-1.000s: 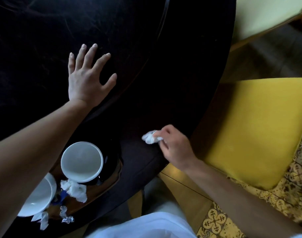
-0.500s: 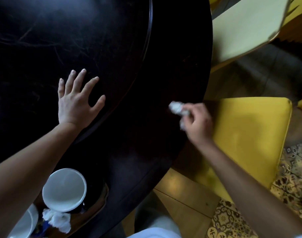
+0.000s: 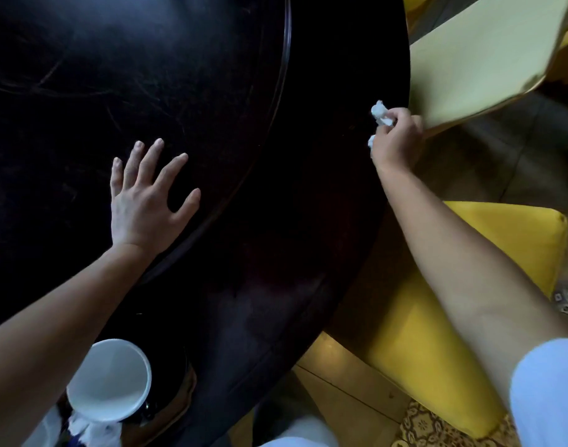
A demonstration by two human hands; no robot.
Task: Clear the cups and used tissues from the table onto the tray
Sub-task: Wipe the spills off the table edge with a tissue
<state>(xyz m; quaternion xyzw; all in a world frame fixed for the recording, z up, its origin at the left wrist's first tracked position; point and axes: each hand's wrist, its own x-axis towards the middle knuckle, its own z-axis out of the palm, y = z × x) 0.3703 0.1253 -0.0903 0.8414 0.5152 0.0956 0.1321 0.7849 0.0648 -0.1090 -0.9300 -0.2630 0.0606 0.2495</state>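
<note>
Dark round table fills most of view. Yellow chair seat just off its right edge, paler chair beyond. Left hand flat on table, fingers spread, holding nothing. Right hand at right edge, fingers curled pinching crumpled tissue. White cup on tray at near edge, used tissues beside it.

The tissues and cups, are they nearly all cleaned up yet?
Partly. Done: a white cup and crumpled tissues sit on the tray at the bottom left. In hand: the right hand grips a tissue wad near the table edge; the left hand rests flat. Left: carrying that wad to the tray. No more shows on the visible tabletop.
</note>
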